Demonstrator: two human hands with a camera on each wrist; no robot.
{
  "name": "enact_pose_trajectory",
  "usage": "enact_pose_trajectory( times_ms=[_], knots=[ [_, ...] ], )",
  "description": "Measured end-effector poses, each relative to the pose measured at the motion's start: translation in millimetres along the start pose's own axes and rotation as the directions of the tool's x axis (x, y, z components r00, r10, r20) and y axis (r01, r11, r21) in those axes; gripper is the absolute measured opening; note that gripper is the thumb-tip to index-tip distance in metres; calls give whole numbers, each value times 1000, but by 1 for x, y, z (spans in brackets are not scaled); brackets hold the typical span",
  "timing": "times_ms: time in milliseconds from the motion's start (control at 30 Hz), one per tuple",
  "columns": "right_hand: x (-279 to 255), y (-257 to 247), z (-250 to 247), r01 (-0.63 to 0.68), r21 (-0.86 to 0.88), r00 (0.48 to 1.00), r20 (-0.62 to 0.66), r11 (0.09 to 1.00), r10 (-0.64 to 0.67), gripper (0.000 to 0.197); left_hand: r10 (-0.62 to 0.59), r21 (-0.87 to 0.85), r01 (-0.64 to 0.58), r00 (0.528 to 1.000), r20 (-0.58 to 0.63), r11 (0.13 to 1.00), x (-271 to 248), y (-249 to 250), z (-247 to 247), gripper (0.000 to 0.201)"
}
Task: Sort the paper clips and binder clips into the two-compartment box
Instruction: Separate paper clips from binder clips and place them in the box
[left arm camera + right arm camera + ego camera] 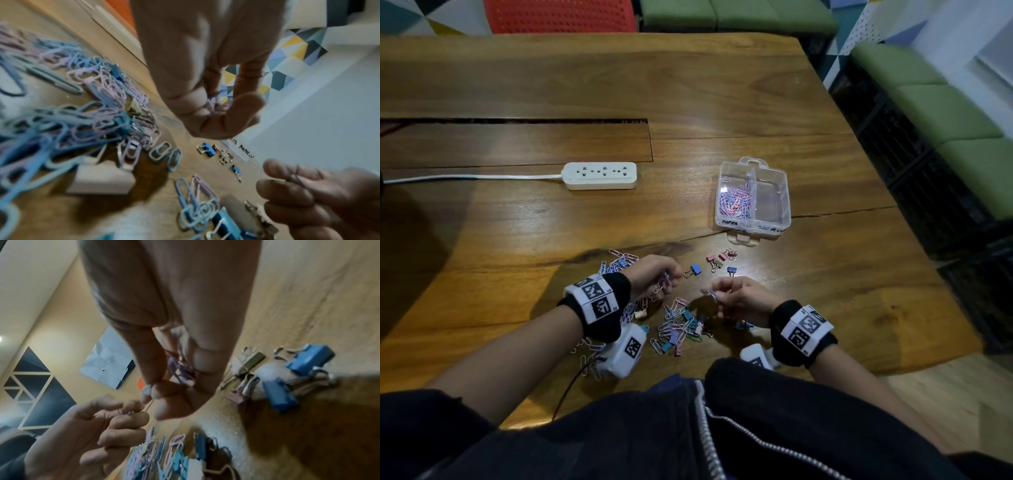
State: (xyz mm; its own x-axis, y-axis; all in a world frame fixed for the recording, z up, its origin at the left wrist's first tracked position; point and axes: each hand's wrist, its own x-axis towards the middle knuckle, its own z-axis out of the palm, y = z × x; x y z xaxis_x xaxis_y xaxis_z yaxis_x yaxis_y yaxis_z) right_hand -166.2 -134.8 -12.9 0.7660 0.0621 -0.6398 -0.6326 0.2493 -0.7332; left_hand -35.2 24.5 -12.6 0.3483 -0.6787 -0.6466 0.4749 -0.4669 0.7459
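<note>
My left hand [669, 279] hovers over the table with fingers curled round a bunch of pastel paper clips [213, 104]. My right hand [714, 293] sits close to it and pinches a few purple paper clips [176, 369]. Under and between both hands lies a mixed pile of paper clips [674, 322] with some binder clips in it. Loose binder clips [719, 258] and a blue binder clip [695, 270] lie just beyond my hands. The clear two-compartment box [788, 205] stands farther back right. Its left compartment holds paper clips [734, 202]; its right compartment looks bare.
A white power strip [601, 175] with its cord lies at the back left. A slot [517, 120] runs across the wooden table. The table's right edge [914, 246] drops off near the box. An orange chair [561, 15] stands behind the table.
</note>
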Motion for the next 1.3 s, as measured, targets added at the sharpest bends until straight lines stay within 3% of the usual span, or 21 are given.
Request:
enact_pose_trajectory(
  times_ms=[67, 133, 233, 300, 367, 433, 600, 733, 833, 900, 1000, 1100, 1167, 1233, 1300],
  knots=[
    [-2, 1, 6, -67, 7, 998, 17, 998, 67, 27, -43, 116, 47, 998, -39, 992, 1, -4, 1, 20],
    [-3, 3, 13, -114, 0, 993, 41, 994, 114, 24, -18, 396, 37, 999, -52, 917, 1, -8, 1, 20],
    [-2, 10, 20, -131, -223, 988, 46, 966, 145, 22, 43, 762, -55, 998, 36, 645, -5, -14, 6, 26],
    [-1, 14, 26, -125, -438, 987, 36, 890, 157, 15, 54, 892, -101, 995, 85, 440, -9, -18, 10, 27],
    [2, 19, 29, -109, -619, 991, -5, 778, 135, 6, 71, 933, -111, 993, 93, 344, -10, -21, 13, 28],
    [5, 20, 26, -124, -702, 992, -89, 702, 86, 16, 76, 935, -96, 994, 75, 341, -9, -24, 14, 31],
    [0, 11, 11, -137, -575, 956, -290, 807, -44, 9, 44, 921, -92, 996, 82, 379, -11, -20, 10, 53],
    [-5, 12, 10, -106, -579, 936, -333, 809, -115, 18, 83, 985, -100, 993, 89, 142, -11, -17, 8, 51],
    [-4, 18, 20, -108, -667, 933, -325, 737, -157, 27, 143, 992, -106, 985, 95, 75, -9, -18, 13, 33],
    [-1, 23, 28, -108, -771, 935, -293, 628, -199, 32, 172, 992, -114, 980, 105, 47, -6, -20, 18, 28],
    [4, 28, 36, -95, -872, 927, -253, 480, -277, 31, 169, 992, -106, 981, 94, 62, -3, -20, 21, 23],
    [9, 30, 39, -95, -906, 913, -244, 413, -326, 26, 149, 984, -98, 986, 76, 151, -1, -20, 17, 18],
    [11, 28, 39, -105, -888, 920, -258, 448, -295, 24, 174, 943, -121, 982, 69, 310, -1, -19, 14, 15],
    [12, 26, 37, -128, -851, 926, -286, 510, -246, 21, 190, 825, -130, 981, 28, 549, -2, -16, 11, 24],
    [11, 24, 35, -142, -839, 926, -301, 525, -230, 16, 152, 589, -118, 988, -8, 800, -2, -14, 7, 31]
  ],
)
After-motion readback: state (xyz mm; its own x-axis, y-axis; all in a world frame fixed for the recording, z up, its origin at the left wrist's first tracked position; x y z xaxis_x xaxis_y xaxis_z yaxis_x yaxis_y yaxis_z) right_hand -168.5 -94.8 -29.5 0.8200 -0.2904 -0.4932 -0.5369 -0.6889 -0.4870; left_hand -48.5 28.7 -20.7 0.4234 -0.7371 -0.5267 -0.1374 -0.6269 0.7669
